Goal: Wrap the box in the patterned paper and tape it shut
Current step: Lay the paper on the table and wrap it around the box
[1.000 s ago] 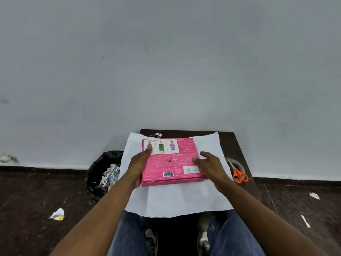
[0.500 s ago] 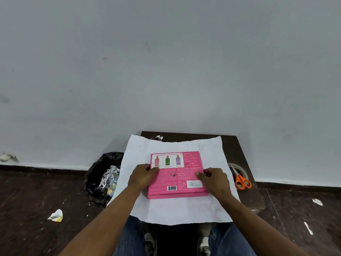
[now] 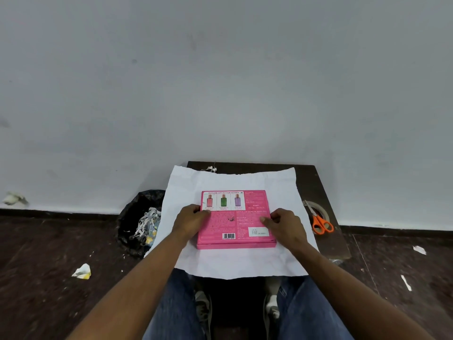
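Note:
A flat pink perfume gift box [image 3: 235,217] lies back side up in the middle of a sheet of paper [image 3: 235,262] whose white side faces up. The sheet covers most of a small dark table [image 3: 316,190] and hangs over its near edge. My left hand [image 3: 190,220] grips the box's left edge, thumb on top. My right hand [image 3: 284,224] grips the right edge the same way. The paper's patterned side is hidden underneath.
Orange-handled scissors [image 3: 321,223] lie on a roll of clear tape [image 3: 318,209] at the table's right edge. A black bin [image 3: 139,224] full of paper scraps stands left of the table. Paper scraps [image 3: 82,271] lie on the dark floor. A grey wall rises right behind the table.
Both hands slid the box from the far part of the sheet toward me, to the sheet's middle, and shifted from resting on top to gripping its side edges.

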Demonstrator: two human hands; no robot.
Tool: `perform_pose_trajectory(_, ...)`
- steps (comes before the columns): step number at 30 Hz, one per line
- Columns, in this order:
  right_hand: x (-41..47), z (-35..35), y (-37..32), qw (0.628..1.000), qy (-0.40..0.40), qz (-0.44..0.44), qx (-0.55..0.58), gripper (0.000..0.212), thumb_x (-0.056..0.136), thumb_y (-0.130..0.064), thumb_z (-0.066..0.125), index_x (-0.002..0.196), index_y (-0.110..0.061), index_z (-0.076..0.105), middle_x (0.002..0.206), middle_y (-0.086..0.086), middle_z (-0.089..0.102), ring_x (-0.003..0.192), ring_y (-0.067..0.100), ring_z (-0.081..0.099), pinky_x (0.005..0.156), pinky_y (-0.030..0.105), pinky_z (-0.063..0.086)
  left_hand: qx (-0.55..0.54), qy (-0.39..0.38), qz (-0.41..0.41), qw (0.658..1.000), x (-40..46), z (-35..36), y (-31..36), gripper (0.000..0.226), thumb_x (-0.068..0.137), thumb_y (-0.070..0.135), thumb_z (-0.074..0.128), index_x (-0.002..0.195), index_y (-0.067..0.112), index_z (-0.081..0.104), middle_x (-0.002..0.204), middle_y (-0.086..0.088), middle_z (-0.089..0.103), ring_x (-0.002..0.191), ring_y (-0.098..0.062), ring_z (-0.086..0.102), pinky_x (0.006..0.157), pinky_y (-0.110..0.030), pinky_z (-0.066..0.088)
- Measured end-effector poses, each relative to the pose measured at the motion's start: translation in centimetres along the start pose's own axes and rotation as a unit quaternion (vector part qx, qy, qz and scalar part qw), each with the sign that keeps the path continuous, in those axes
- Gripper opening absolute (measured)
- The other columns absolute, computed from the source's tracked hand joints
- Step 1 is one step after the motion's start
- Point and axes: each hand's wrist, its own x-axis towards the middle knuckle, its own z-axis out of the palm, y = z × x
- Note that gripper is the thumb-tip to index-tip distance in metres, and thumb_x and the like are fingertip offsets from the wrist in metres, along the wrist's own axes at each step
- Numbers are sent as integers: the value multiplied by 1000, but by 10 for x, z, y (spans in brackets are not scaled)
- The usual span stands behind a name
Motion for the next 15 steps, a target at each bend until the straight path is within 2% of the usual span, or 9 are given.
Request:
perform_pose_trajectory(5,0,1,-1,1000,-4,6,4,32,94,-43,62,111,-16,60,109,2,70,81,14,66,80,31,56,38,13,7,999,1,0,-3,15,93,29,59,99,22,70,99,-1,72,92,-22,67,89,-44,54)
perform_pose_trajectory(8,-2,1,-2,1000,-2,3,20,44,95,-42,62,130,-17,52,119,3,67,91,20,69,79,31,53,134,132,2,982,4,-6,-8,28,90,35,58,113,22,70,113,0,69,100,-23,64,82,-36,52)
perform_pose_trajectory(11,-2,1,-4,1000,-4,-4,19,46,96,-40,61,135,-19,50,122,3,67,97,23,70,80,33,54,225,234,-20,946,0,-21,-14,44,88,35,61,129,19,59,135,-7,53,123,-29,48,95,-42,42)
perform_pose_trajectory(13,-1,1,-3,1000,-5,-5,24,45,95,-39,62,134,-19,51,121,3,67,93,21,70,78,32,54,264,244,-67,931,-1,-37,-18,53,87,39,61,133,15,51,137,-12,47,126,-32,42,101,-46,34)
perform_pose_trajectory(15,0,0,-2,1000,-3,-7,26,45,95,-39,62,134,-18,51,118,3,68,84,16,66,73,29,51,233,207,-139,940,7,-56,-29,64,82,49,64,131,11,49,134,-13,51,123,-34,48,102,-45,35)
